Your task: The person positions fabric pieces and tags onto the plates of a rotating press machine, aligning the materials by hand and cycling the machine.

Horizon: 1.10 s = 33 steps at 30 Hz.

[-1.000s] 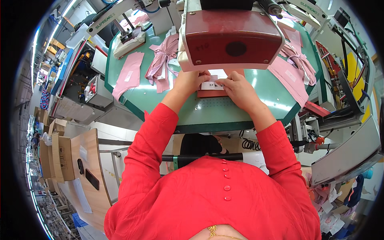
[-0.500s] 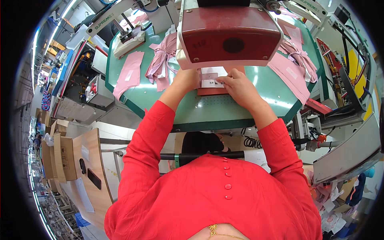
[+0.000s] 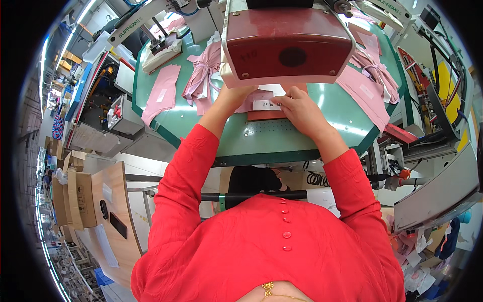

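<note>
Under the red-and-white machine head (image 3: 289,48) lies an orange-red pad (image 3: 265,116) on the green worktable. A white label (image 3: 263,105) with dark print rests over the pad, with a pink fabric piece (image 3: 245,106) beside and behind it. My right hand (image 3: 299,106) is closed, thumb and forefinger pinched at the label's right end. My left hand (image 3: 236,95) reaches in at the left, close to the pink fabric. The machine head and the hand's own back hide its fingers, so their grip does not show.
Tied pink fabric bundles (image 3: 204,75) and a flat pink panel (image 3: 162,95) lie left; more pink panels (image 3: 366,93) lie right. A second machine arm (image 3: 141,24) stands at the far left. The worktable's dark edge (image 3: 271,157) runs before me. A wooden side table (image 3: 116,191) carries a phone.
My left hand has shifted slightly left and farther beneath the machine head. More pink fabric now shows left of the label. The right hand has hardly moved.
</note>
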Tool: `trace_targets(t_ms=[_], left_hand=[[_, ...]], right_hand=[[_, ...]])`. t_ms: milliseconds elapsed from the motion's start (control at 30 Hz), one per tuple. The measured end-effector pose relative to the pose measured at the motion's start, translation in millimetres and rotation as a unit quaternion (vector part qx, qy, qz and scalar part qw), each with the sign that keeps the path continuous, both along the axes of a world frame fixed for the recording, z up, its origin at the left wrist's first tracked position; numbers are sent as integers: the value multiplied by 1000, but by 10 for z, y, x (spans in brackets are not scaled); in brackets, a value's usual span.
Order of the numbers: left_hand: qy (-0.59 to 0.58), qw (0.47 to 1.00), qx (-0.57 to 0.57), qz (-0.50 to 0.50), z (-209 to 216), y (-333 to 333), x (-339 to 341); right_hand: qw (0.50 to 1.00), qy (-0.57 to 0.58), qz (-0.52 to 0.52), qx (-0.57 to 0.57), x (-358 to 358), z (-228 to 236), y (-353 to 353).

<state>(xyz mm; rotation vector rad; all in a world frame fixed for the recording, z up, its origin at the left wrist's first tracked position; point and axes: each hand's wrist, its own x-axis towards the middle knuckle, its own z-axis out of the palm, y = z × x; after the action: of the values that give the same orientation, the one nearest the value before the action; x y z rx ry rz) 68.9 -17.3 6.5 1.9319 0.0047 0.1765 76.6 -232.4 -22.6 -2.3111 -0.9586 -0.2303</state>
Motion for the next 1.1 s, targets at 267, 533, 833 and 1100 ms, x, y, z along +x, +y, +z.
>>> trace_targets(t_ms=[267, 533, 833, 1100], left_hand=[[30, 997, -72, -9, 6, -4, 1], [10, 995, -101, -17, -17, -2, 0], [134, 990, 16, -27, -47, -4, -19], [136, 989, 48, -29, -124, 31, 10]], right_hand=[[1000, 15, -9, 8, -3, 7, -5], [1000, 16, -4, 12, 0, 9, -3], [999, -7, 13, 43, 4, 1, -26], [999, 20, 2, 30, -8, 46, -22]])
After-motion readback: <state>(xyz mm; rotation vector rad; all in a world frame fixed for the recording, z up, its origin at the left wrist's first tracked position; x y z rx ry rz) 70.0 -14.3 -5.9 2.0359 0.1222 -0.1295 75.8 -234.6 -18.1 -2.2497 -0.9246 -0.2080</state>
